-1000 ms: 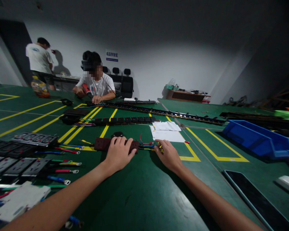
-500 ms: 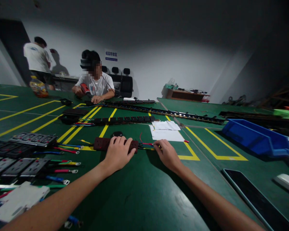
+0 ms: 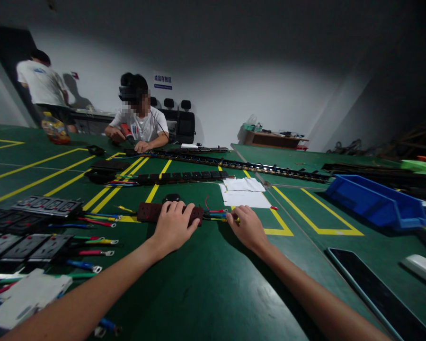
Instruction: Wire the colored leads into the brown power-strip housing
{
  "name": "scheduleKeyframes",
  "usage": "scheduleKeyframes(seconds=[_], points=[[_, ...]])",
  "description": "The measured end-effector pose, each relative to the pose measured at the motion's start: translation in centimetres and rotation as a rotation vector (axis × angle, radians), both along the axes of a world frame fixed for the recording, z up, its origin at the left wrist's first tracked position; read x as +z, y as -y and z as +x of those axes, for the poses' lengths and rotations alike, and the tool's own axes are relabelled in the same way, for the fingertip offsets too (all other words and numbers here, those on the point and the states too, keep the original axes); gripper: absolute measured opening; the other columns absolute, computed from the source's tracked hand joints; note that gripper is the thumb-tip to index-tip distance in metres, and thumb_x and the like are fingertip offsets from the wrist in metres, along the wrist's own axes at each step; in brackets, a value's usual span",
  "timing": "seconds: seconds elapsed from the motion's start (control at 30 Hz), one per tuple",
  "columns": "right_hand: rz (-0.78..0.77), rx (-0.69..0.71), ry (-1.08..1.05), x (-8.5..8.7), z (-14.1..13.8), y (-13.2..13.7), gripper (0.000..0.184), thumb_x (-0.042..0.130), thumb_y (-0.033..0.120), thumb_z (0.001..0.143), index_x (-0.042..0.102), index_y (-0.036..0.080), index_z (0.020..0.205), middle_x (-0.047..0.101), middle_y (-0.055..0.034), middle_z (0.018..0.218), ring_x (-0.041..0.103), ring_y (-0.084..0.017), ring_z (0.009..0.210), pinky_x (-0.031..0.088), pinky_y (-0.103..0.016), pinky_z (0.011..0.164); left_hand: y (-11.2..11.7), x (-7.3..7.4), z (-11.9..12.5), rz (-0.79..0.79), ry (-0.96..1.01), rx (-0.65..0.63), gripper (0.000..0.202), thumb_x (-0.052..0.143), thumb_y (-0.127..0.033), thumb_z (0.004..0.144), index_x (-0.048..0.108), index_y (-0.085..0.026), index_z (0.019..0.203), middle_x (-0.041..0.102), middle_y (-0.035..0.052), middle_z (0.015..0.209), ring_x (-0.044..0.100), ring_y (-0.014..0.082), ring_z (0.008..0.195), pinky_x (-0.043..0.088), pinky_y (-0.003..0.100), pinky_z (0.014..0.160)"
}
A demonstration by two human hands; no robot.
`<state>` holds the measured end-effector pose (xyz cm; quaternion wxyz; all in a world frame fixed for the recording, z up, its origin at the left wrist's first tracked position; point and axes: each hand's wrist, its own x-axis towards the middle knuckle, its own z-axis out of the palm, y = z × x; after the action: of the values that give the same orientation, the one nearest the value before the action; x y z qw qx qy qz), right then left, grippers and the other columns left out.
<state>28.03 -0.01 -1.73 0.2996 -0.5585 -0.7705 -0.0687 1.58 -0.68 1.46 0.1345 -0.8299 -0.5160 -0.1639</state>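
A dark red socket strip (image 3: 147,212) lies crosswise on the green table in front of me. My left hand (image 3: 175,226) is over its right half, palm down, fingers closed across its far edge and thumb along the near side. From the strip's right end come short red, blue and yellow-green wires (image 3: 213,215). My right hand (image 3: 246,228) is at their ends, thumb and fingers pinched together on the yellow-green wire; the exact grip is partly hidden. The red wire's tip shows just outside those fingers. Behind the strip sits a small black round object (image 3: 172,197).
Black socket modules (image 3: 44,246) with lugged wires lie at left, a white plate (image 3: 28,298) nearer. White papers (image 3: 248,193), a blue bin (image 3: 376,201) and a phone (image 3: 372,284) are at right. Across the table a co-worker (image 3: 142,118) holds a red tool; long black strips (image 3: 248,166) lie between.
My right fingers have shifted slightly at the wire ends, and the red wire's tip now shows clear of them. My left hand stays on the strip. The person at the back has moved left.
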Motion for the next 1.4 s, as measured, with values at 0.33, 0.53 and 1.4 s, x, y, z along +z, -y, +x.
scheduleKeyframes(seconds=[0.33,0.53,1.4], points=[[0.051,0.031,-0.064,0.22,-0.03,0.28,0.030,0.047,0.038,0.105,0.064,0.022,0.086,0.064,-0.0063,0.086,0.059,-0.021,0.085,0.044,-0.032,0.076,0.04,-0.04,-0.06,-0.005,0.005,-0.006,0.050,0.046,-0.048,0.103,0.062,-0.016,0.137,0.066,0.0167,0.124,0.059,0.0340,0.116,0.038,0.052,0.106],[0.010,0.048,-0.105,-0.45,0.12,-0.25,0.027,0.050,0.038,0.102,0.069,0.020,0.112,0.068,-0.0097,0.103,0.063,-0.025,0.097,0.050,-0.037,0.085,-0.02,-0.09,-0.01,0.002,0.010,-0.002,0.047,0.047,-0.047,0.102,0.063,-0.017,0.135,0.067,0.0163,0.123,0.059,0.0341,0.116,0.038,0.052,0.106],[0.112,0.147,-0.087,-0.08,0.10,0.21,0.028,0.048,0.033,0.103,0.057,0.023,0.078,0.062,-0.0035,0.074,0.055,-0.019,0.076,0.041,-0.031,0.069,-0.05,-0.10,0.04,0.007,-0.011,0.005,0.049,0.048,-0.048,0.102,0.062,-0.016,0.136,0.067,0.0162,0.122,0.059,0.0340,0.114,0.039,0.052,0.104]])
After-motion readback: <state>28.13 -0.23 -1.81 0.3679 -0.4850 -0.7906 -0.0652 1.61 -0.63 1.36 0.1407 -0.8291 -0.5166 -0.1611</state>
